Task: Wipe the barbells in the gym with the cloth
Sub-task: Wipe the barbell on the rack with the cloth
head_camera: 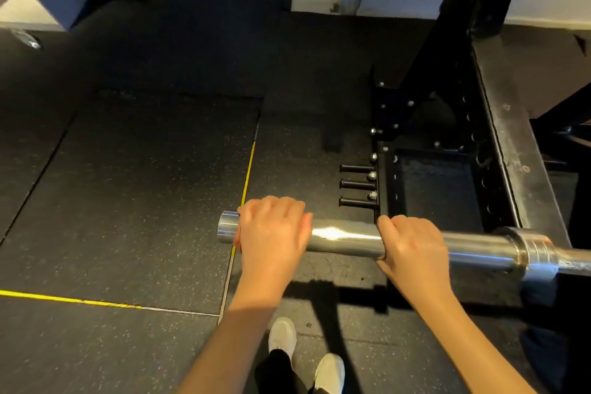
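My left hand (271,233) lies palm down over the bar (345,238), close to its free end, with the fingers curled over the bar's far side. My right hand (415,248) grips the bar further in, toward its collar, knuckles up and fingers wrapped round it. Both forearms are bare and reach forward to the bar from its near side, wrists nearly straight. The hands are apart, with a stretch of bar between them.

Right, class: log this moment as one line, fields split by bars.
left hand: curled over barbell sleeve near its end | right hand: grips sleeve nearer collar | cloth: not visible
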Demonstrator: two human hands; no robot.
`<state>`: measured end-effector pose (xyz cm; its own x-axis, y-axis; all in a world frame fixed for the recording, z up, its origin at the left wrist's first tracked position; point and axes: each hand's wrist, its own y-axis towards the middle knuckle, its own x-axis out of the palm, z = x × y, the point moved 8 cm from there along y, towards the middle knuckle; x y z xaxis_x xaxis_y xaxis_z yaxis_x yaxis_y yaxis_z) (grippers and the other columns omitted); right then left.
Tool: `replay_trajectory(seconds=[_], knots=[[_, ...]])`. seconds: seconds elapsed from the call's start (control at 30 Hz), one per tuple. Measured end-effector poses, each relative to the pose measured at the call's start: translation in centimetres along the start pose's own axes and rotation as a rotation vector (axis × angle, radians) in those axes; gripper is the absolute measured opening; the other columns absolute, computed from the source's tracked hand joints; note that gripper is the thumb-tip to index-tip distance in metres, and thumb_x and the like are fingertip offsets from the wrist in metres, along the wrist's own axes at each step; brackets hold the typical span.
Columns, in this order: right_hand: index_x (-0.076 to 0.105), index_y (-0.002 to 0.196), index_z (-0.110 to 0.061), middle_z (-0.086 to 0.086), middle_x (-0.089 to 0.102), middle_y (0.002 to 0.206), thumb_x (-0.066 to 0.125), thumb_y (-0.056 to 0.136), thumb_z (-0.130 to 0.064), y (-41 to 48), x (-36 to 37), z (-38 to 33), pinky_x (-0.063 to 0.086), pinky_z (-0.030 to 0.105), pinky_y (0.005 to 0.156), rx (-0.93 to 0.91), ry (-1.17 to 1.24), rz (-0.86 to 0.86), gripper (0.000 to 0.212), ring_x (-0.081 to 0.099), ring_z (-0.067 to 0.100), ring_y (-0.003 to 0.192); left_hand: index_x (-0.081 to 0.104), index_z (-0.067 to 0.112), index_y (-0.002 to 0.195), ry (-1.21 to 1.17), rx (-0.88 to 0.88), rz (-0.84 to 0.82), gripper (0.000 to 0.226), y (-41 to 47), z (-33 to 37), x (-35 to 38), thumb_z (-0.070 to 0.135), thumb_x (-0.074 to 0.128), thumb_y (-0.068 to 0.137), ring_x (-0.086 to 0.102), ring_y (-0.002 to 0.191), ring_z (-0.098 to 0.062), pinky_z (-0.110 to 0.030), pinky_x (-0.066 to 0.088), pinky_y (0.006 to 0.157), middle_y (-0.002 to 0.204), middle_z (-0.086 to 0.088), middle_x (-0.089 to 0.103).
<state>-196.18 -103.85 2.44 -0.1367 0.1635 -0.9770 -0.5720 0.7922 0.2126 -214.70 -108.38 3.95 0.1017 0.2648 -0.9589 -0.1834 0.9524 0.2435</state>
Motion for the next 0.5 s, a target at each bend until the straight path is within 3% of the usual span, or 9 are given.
replay_trajectory(seconds=[0.07,0.17,0.3,0.4,0.5], knots=[[0.065,0.085,-0.006,0.009,0.059,0.070,0.091,0.055,-0.017,-0.4,0.3,0.1,0.048,0.037,0.059,0.038,-0.015,0.042,0.042,0.056,0.025,0.062,0.065,0.020,0.084,-0.034,-0.042,-0.008,0.024,-0.2,1.7,0.0,0.029,0.044,0.092,0.056,0.078,-0.024,-0.041,0.038,0.075,0.080,0.003,0.062],[0.066,0.088,-0.004,0.011,0.062,0.073,0.090,0.057,-0.015,-0.5,0.4,0.2,0.050,0.039,0.062,0.056,-0.028,0.093,0.040,0.059,0.028,0.064,0.069,0.019,0.096,-0.176,0.046,-0.001,0.027,-0.7,4.5,0.1,0.032,0.046,0.090,0.059,0.088,-0.022,-0.037,0.036,0.081,0.094,0.004,0.067],[0.067,0.090,-0.003,0.011,0.063,0.076,0.091,0.054,-0.013,-0.7,0.0,0.1,0.050,0.040,0.065,0.055,-0.004,0.080,0.044,0.060,0.028,0.068,0.070,0.018,0.090,-0.225,-0.056,0.040,0.027,-0.3,-0.8,-0.3,0.033,0.048,0.087,0.059,0.087,-0.023,-0.038,0.036,0.081,0.089,0.003,0.067],[0.062,0.098,-0.013,0.002,0.063,0.084,0.089,0.059,-0.030,0.3,-0.6,-0.3,0.048,0.037,0.071,0.050,-0.011,-0.153,0.050,0.059,0.022,0.075,0.067,0.016,0.079,-0.174,-0.152,0.068,0.025,-0.7,-1.9,-0.5,0.029,0.047,0.087,0.056,0.079,-0.023,-0.038,0.035,0.081,0.079,0.001,0.063],[0.048,0.119,-0.023,-0.003,0.061,0.108,0.070,0.080,-0.052,2.5,0.8,-1.0,0.049,0.031,0.081,0.004,0.038,-0.611,0.053,0.058,0.016,0.096,0.067,0.014,0.085,-0.245,-0.108,0.044,0.022,-0.8,1.3,-0.1,0.026,0.049,0.086,0.057,0.084,-0.023,-0.038,0.035,0.085,0.086,0.000,0.065]])
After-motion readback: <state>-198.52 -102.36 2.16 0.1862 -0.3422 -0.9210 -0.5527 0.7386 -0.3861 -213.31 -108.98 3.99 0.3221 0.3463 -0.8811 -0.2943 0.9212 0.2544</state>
